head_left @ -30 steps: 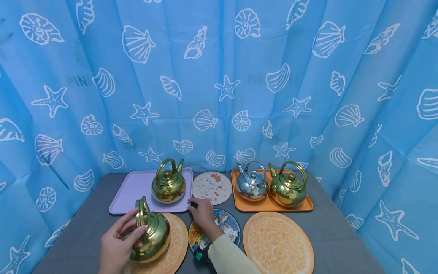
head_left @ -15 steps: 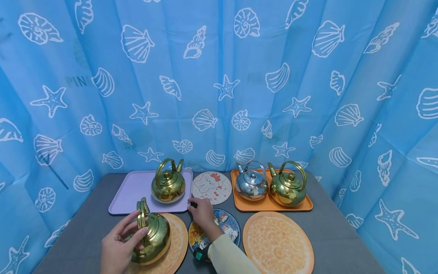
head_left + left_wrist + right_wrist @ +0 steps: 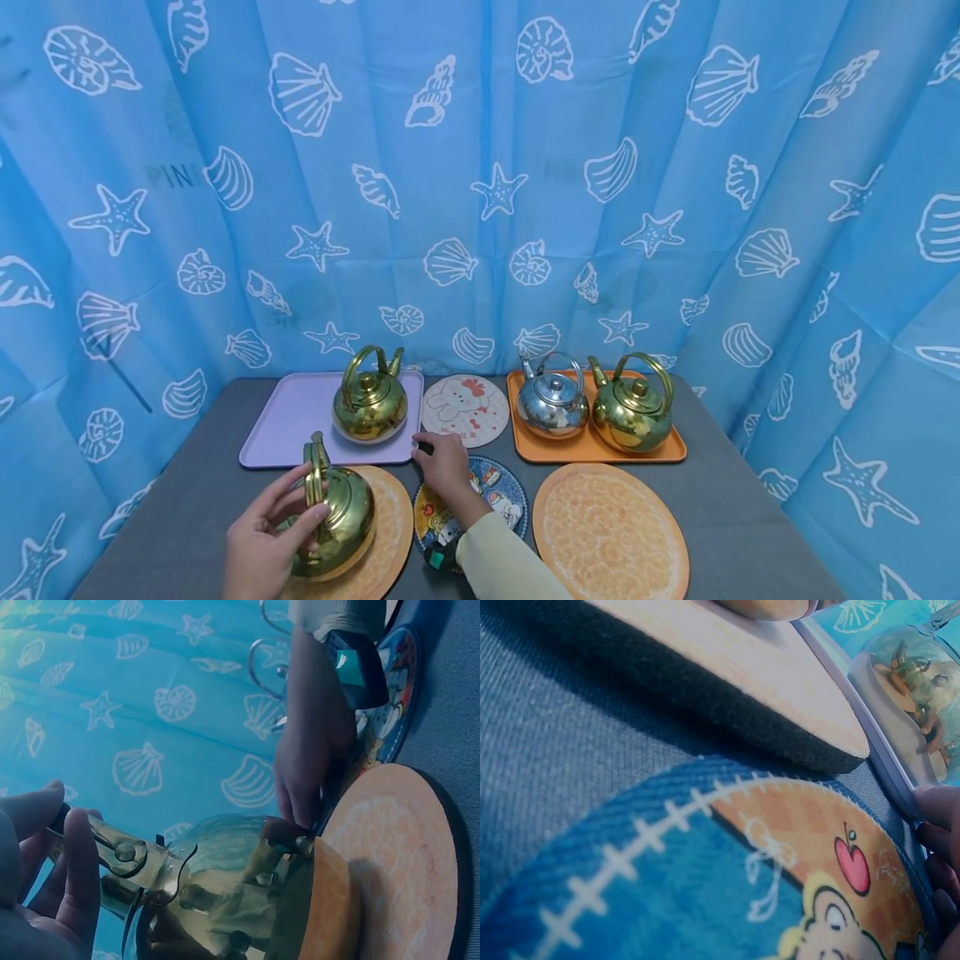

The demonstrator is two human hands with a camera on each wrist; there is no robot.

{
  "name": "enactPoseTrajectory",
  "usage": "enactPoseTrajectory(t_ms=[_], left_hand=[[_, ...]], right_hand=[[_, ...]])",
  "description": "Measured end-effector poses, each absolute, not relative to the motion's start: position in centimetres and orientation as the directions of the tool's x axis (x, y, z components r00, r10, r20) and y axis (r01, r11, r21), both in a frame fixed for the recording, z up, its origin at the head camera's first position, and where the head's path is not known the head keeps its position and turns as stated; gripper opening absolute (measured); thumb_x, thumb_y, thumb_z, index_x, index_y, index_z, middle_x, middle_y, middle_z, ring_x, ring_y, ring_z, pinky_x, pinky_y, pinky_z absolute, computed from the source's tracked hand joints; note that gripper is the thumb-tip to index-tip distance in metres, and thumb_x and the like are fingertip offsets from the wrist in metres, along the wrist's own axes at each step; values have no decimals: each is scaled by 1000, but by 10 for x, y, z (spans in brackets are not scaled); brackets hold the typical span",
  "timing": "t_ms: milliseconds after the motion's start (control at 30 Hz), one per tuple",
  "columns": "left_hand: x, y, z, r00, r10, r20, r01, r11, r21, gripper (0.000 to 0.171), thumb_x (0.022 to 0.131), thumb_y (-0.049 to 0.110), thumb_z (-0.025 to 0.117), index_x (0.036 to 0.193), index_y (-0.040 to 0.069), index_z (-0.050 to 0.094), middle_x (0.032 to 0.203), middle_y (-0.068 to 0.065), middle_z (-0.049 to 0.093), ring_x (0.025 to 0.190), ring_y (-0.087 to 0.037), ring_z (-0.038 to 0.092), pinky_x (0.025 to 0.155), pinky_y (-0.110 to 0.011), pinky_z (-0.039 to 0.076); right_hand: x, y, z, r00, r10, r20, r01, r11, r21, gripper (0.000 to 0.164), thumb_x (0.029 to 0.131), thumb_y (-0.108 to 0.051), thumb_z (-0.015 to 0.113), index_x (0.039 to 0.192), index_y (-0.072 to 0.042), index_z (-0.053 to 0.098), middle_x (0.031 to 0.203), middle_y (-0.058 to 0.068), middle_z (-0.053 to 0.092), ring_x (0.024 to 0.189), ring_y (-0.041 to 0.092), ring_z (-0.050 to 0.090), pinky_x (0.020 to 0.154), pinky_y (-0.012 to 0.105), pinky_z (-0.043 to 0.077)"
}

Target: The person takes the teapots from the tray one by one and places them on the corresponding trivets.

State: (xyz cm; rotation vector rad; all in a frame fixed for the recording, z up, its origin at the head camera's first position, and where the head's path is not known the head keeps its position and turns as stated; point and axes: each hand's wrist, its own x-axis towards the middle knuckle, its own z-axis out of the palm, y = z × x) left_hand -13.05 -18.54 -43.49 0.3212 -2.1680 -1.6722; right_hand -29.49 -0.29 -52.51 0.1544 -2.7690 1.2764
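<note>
My left hand [image 3: 262, 542] grips the upright handle of a gold kettle [image 3: 345, 508], thumb on the near side and fingers behind. The kettle is at the left round tan mat [image 3: 390, 517]; I cannot tell whether its base rests fully there. My right hand [image 3: 448, 467] is at the near right corner of a purple tray [image 3: 292, 425], fingers bent at its rim [image 3: 900, 776], their hold partly hidden. Its forearm crosses above a round blue cartoon mat [image 3: 510, 500]. A second gold kettle [image 3: 370, 408] stands on the tray's right half.
At the back right, an orange tray [image 3: 525, 454] bears a silver kettle [image 3: 552, 408] and another gold kettle [image 3: 632, 417]. A round rabbit mat [image 3: 465, 408] lies between the trays. Another tan mat [image 3: 611, 533] is at the front right. A blue shell-print curtain [image 3: 495, 250] hangs behind the table.
My left hand and the top of the kettle's handle have shifted very slightly to the right. My right hand stays at the tray corner.
</note>
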Motion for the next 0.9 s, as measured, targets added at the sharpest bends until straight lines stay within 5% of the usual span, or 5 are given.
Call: enactPoseTrajectory(t_ms=[467,900], left_hand=[[-126,-199,-456,-893,-311,325,257,240,936,56,84,-1,74,136,5,54,102,-8,69,82,-13,67,51,-39,55],[-133,-211,-452,-731,-487,479,306,394,867,29,80,-12,73,107,-5,69,84,3,70,75,-5,65,60,-15,51]], right_hand=[[-293,-3,-524,-991,-52,120,-125,644,-755,26,91,-19,70,116,-20,74,124,5,62,120,27,52,100,49,41],[-293,-3,-524,-990,-49,130,-130,652,-747,25,91,-21,70,116,-21,74,124,4,62,120,26,52,99,49,42]])
